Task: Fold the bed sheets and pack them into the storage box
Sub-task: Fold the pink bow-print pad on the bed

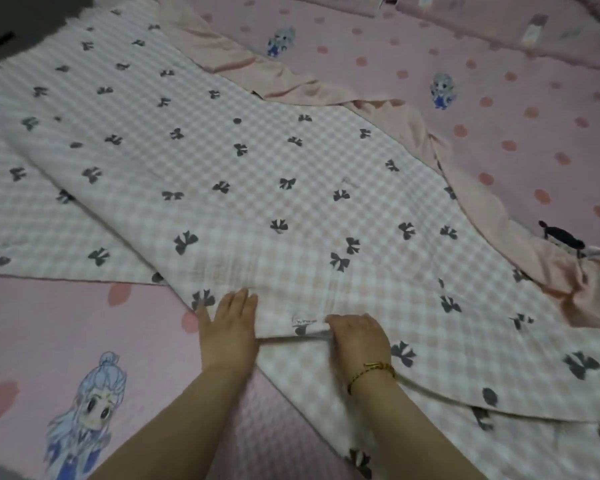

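1. Checked sheet point(257, 168): pale pink-and-white check printed with dark bows. It lies spread across the middle of the bed, running slantwise from the far left corner to the near right corner. It is doubled over, and an upper layer covers a lower one that shows at the left and along the near right.
2. Folded near edge of the sheet: it sits towards the near edge of the bed, and both hands are on it.
3. Left hand point(231, 327): released, not grasping. The palm is down and the fingers are straight and together, pressing flat on the upper layer at the fold.
4. Right hand point(357, 337): clenched on the sheet just beside the left hand. The fingers are curled over the folded edge and gather a small roll of cloth under them.
5. Gold bracelet point(371, 370): worn on the right wrist.
6. Plain pink cloth point(243, 64): a rumpled band along the far and right sides of the sheet, touching it. I cannot tell whether it is the sheet's own backing or a separate piece.
7. Bed cover point(499, 116): pink with darker dots and cartoon figures, lying under everything.
8. Small black item point(561, 235): it lies on the cover near the right edge, too blurred to identify.
9. Pillows point(499, 15): matching pink print, at the far right corner.
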### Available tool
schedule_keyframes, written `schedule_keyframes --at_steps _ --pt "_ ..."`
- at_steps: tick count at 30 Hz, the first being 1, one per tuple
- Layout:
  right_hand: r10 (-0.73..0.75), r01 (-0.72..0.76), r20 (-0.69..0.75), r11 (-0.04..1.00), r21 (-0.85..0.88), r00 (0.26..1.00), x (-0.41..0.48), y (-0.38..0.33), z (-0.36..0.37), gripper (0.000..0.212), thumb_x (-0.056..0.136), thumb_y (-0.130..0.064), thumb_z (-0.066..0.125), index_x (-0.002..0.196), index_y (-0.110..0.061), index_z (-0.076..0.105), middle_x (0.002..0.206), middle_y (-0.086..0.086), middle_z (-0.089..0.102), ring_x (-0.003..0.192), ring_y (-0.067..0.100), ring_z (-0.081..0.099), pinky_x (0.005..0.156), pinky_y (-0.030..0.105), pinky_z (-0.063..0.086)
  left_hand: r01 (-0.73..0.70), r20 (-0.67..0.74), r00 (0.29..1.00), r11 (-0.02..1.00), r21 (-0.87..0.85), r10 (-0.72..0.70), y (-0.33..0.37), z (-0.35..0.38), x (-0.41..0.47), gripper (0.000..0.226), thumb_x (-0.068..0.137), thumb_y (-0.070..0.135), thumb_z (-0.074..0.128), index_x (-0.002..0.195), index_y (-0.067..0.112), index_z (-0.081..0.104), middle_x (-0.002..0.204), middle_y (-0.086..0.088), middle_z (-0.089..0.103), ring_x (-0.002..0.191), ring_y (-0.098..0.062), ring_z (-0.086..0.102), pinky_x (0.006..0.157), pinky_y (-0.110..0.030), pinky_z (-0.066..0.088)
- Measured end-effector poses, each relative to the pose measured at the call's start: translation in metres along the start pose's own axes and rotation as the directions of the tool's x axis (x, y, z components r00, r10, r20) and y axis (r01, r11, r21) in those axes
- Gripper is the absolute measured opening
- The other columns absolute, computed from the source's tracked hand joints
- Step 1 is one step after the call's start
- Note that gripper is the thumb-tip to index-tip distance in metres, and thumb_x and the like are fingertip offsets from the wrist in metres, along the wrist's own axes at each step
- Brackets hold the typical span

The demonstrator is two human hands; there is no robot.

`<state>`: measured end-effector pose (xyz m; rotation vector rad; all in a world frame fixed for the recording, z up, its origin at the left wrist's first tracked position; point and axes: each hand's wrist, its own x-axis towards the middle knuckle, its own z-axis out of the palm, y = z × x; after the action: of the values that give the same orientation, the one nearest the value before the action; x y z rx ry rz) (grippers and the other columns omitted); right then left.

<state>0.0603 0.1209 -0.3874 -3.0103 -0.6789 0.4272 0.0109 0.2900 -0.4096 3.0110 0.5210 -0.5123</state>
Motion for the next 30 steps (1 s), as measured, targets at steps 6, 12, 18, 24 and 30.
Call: schedule_keyframes --at_steps 6,12,18,24,30 --pt "-0.108 0.116 -0.126 0.992 0.057 0.986 0.056 0.038 -0.047 0.027 0.061 -0.003 0.072 0.082 -0.02 0.072 0.065 -0.002 0.067 0.056 0.014 0.061 0.049 0.021 0.043 -0.132 -0.253 0.956 0.989 0.068 0.145 -0.044 -0.041 0.055 0.024 0.05 0.009 0.059 0.067 0.018 0.074 0.071 -0.004 0.069 0.061 -0.028 0.066 0.067 -0.034 0.044" --pt "0.081 -0.036 -0.396 0.992 0.119 0.914 0.138 0.073 -0.134 0.013 0.081 -0.009 0.061 0.082 -0.015 0.073 0.067 0.013 0.067 0.062 0.029 0.056 0.049 0.022 0.028 0.023 -0.325 0.946 0.998 0.062 -0.002 -0.005 -0.182 0.176 0.025 0.091 0.009 0.045 0.105 0.013 0.065 0.106 -0.011 0.064 0.099 -0.03 0.06 0.069 -0.029 0.037" --pt "0.386 -0.365 -0.112 0.915 0.171 0.916 0.198 0.071 -0.15 0.072 0.093 -0.006 0.046 0.149 -0.019 0.001 0.156 0.008 -0.008 0.137 0.027 0.025 0.106 0.035 0.03 -0.275 -0.323 0.923 0.945 -0.178 0.208 0.033 -0.195 0.255 0.064 0.097 0.026 0.044 0.149 0.023 0.007 0.157 -0.005 -0.008 0.14 -0.029 0.02 0.11 -0.04 0.022" --pt "0.213 -0.234 0.114 0.947 0.222 0.97 0.169 -0.036 -0.043 0.062 0.099 -0.035 0.022 0.146 -0.022 -0.017 0.153 0.004 -0.026 0.143 0.02 -0.018 0.111 0.034 -0.017 -0.465 0.019 0.885 0.885 0.03 0.465 -0.064 -0.075 0.224 0.074 0.087 0.065 0.014 0.148 0.024 0.015 0.157 -0.008 0.002 0.145 -0.02 0.006 0.114 -0.038 -0.005" --pt "-0.108 -0.03 0.41 0.948 0.316 0.906 0.116 -0.164 -0.01 0.115 0.048 -0.081 -0.013 0.147 -0.023 -0.012 0.156 -0.002 -0.015 0.143 0.018 -0.016 0.104 0.035 -0.027 -0.637 0.119 0.769 0.769 0.055 0.629 -0.198 -0.044 0.163 0.075 0.085 0.072 0.018 0.124 0.017 0.052 0.123 -0.012 0.061 0.12 -0.018 0.039 0.11 -0.033 0.008"
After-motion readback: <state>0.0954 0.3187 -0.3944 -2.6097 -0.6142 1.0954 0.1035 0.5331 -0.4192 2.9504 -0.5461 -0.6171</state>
